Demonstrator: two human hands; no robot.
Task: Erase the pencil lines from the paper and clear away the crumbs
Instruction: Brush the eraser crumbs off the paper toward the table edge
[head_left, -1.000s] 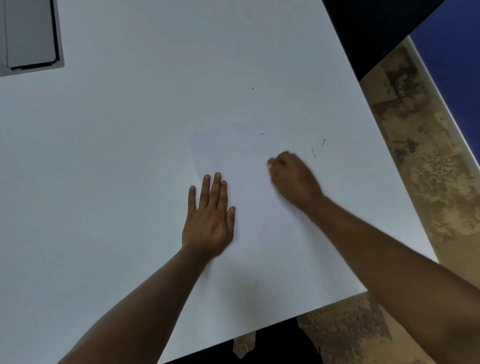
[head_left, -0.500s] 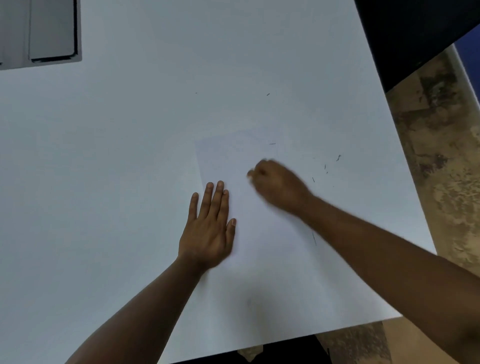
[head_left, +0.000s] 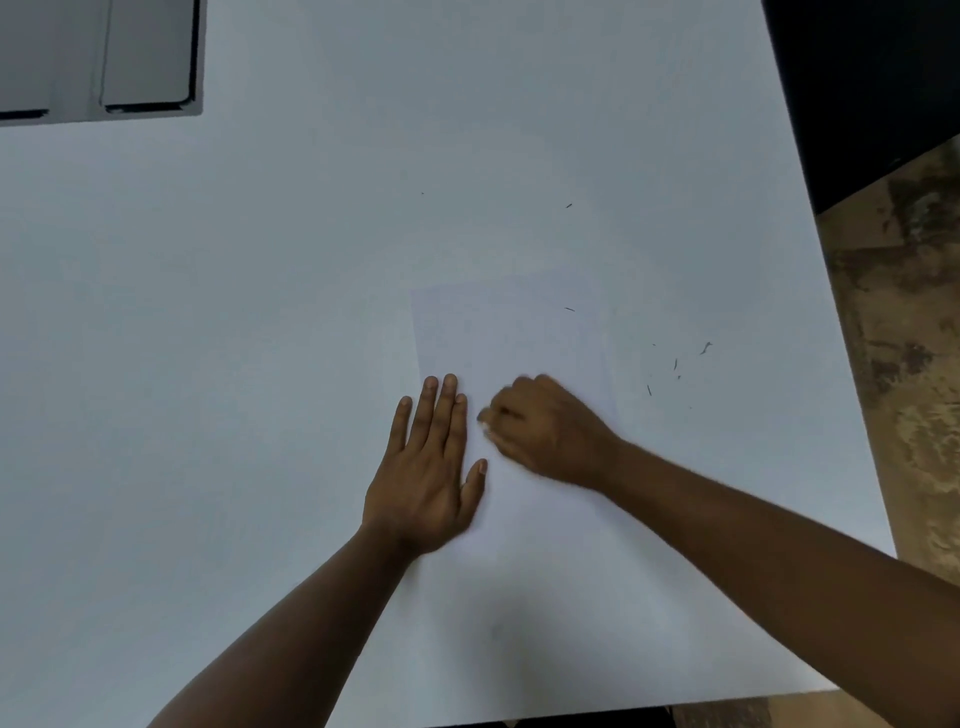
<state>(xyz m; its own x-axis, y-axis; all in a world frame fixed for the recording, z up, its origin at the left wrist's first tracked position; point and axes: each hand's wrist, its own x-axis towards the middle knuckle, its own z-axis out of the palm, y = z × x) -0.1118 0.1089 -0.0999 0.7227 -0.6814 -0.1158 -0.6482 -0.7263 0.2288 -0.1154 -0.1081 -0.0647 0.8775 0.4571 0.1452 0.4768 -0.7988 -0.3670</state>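
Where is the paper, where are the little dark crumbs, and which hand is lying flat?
paper (head_left: 511, 338), head view, on its bare upper part.
crumbs (head_left: 675, 364), head view, on one dark speck on the table, right of the paper.
left hand (head_left: 423, 478), head view, on the back of the flat hand.

Two hands are seen, the left hand (head_left: 426, 478) and the right hand (head_left: 545, 431), on one sheet of paper (head_left: 509, 332). One white table (head_left: 208, 364) is counted, and roughly nine dark crumbs (head_left: 675, 364) right of centre. One grey device (head_left: 98, 57) is seen at upper left.
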